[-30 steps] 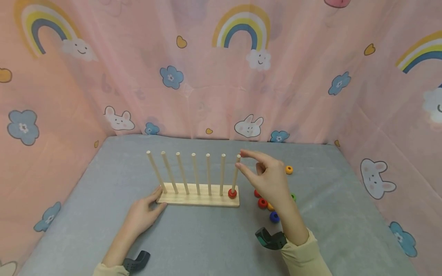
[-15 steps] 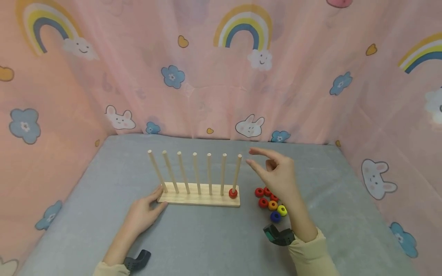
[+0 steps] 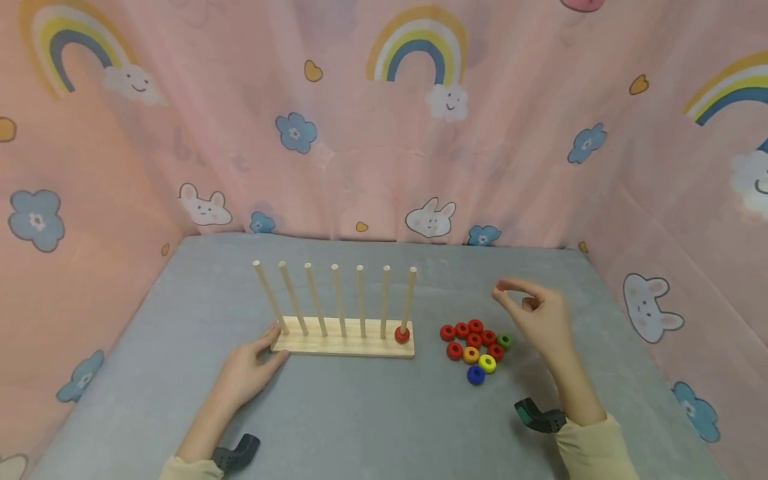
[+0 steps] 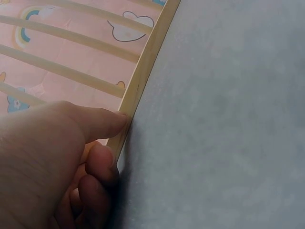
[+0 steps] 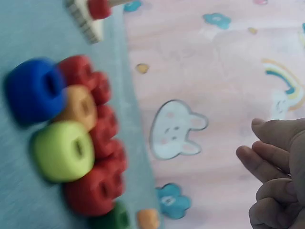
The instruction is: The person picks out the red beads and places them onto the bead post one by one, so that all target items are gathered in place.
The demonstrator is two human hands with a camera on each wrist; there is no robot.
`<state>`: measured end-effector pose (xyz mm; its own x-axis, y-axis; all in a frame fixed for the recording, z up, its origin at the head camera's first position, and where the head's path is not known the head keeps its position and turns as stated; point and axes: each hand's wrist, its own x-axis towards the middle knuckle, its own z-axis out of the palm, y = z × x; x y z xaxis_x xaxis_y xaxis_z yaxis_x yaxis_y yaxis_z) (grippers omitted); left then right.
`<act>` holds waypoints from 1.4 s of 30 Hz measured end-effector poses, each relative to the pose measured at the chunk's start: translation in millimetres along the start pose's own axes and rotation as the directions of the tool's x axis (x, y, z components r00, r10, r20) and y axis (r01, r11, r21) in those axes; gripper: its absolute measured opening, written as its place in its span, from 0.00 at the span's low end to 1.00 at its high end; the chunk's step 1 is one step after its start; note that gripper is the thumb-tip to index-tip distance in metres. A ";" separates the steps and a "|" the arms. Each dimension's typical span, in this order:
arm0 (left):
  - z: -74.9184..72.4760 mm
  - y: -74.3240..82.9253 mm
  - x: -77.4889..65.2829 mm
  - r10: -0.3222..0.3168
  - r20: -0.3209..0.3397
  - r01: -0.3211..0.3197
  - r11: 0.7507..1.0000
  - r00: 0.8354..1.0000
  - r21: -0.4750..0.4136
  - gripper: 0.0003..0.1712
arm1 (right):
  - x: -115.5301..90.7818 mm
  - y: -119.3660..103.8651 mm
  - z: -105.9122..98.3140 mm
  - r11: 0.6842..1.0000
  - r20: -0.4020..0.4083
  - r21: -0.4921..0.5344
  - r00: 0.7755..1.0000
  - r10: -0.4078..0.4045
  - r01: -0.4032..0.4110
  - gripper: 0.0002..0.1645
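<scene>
A wooden peg stand (image 3: 351, 347) with a row of upright pegs lies on the grey cloth. One red bead (image 3: 397, 337) sits at the foot of its rightmost peg. My left hand (image 3: 247, 375) grips the left end of the base, with the thumb (image 4: 107, 123) against its front edge. To the right, my right hand (image 3: 540, 323) is in the air, thumb and forefinger apart and holding nothing. Behind its fingertips, an orange bead is mostly hidden in the head view; the right wrist view shows this orange bead (image 5: 148, 219) on the cloth, apart from the hand.
Right of the stand lies a cluster of beads: several red beads (image 3: 454, 351), an orange one (image 3: 467, 356), a yellow bead (image 3: 483, 366), a blue bead (image 3: 473, 380) and a green bead (image 3: 505, 342). A pink patterned curtain (image 3: 360, 167) surrounds the grey surface.
My right hand has moved from the top of the rightmost peg to the right, past the bead cluster, to near the lone orange bead. The left hand stays on the stand.
</scene>
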<state>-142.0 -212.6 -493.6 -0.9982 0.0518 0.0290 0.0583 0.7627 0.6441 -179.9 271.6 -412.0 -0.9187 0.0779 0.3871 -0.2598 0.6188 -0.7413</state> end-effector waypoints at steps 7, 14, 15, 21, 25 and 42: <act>-2.0 -1.6 0.7 0.011 0.003 -0.011 1.000 1.000 0.013 0.35 | -20.0 43.2 3.9 0.996 0.059 -0.033 0.995 0.079 -0.077 0.17; 0.0 -2.6 1.8 0.027 -0.015 -0.027 1.000 1.000 0.013 0.34 | -33.4 89.9 -1.9 0.969 0.168 0.242 0.986 0.013 -0.054 0.09; 0.1 -2.6 1.8 0.026 -0.014 -0.026 1.000 1.000 0.008 0.34 | -34.5 94.3 -4.4 0.965 0.186 0.260 0.982 -0.009 -0.041 0.06; 0.6 -2.0 1.2 -0.002 0.001 0.002 1.000 1.000 -0.001 0.35 | -39.3 108.8 -14.4 0.976 0.340 0.219 0.939 -0.054 -0.023 0.05; 0.6 -1.9 1.5 -0.010 0.007 0.010 1.000 1.000 -0.001 0.36 | -41.0 112.5 -13.3 0.980 0.398 0.191 0.917 -0.019 -0.063 0.06; 1.4 -1.8 1.7 -0.007 -0.003 0.007 1.000 1.000 -0.002 0.36 | -39.2 111.1 -5.6 0.987 0.447 0.159 0.892 -0.072 0.000 0.21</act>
<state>-143.8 -212.9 -495.8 -0.9986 0.0444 0.0270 0.0513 0.7619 0.6457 -171.0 341.7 -506.5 -0.9333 -0.3246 0.1536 -0.3040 0.4866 -0.8190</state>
